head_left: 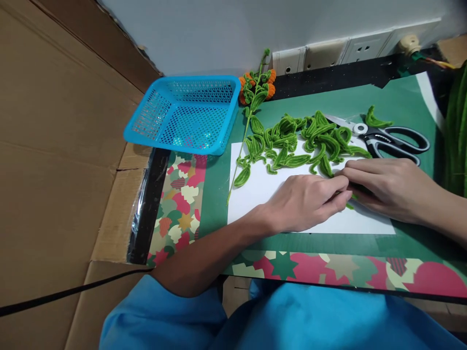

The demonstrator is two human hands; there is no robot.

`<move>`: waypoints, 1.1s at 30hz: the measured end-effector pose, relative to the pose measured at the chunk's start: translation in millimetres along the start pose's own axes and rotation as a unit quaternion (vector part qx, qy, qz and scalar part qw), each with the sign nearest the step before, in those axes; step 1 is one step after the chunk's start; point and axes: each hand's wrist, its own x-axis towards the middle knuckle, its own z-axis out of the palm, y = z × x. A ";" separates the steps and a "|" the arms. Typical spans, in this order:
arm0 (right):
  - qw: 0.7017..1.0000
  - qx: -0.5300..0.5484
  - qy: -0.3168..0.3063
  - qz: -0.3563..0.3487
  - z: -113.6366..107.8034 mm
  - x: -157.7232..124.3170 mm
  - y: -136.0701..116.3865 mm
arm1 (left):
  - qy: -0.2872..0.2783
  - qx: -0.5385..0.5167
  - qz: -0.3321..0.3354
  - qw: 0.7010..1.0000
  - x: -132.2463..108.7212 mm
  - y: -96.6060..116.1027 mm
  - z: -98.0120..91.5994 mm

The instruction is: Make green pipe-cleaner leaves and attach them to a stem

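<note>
Beneath everything, green table covering [219, 214] against pale wall [204, 39], with white paper sheet [251, 199] on top. Over the sheet's right half, left hand [310, 201] in narrow pinch, seemingly on small green chenille piece [350, 206] mostly hidden, and right hand [386, 182] curled against it, fingertips out of sight, so grip impossible to tell. Likeliest mishaps: loss or creasing of that piece through slipping in such crowded quarters, scattering of curled chenille leaves [286, 126] heaped across the sheet's far edge through a stray knuckle, and knocking of black-and-grey scissors [360, 129] near the sheet's far right corner through a forward sweep.
</note>
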 end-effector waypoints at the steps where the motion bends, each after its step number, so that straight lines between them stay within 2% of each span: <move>1: 1.000 0.001 -0.001 0.001 -0.1 0.0 -0.1 | 0.000 0.000 0.001 1.000 -0.1 0.0 0.1; 27: 0.999 -0.026 0.019 -0.036 -6.5 8.5 -1.2 | 0.012 0.002 0.007 1.000 -0.3 -1.1 2.1; 33: 1.000 -0.019 0.011 -0.020 -1.3 3.9 0.0 | 0.016 0.005 0.011 1.000 -0.3 -1.8 2.8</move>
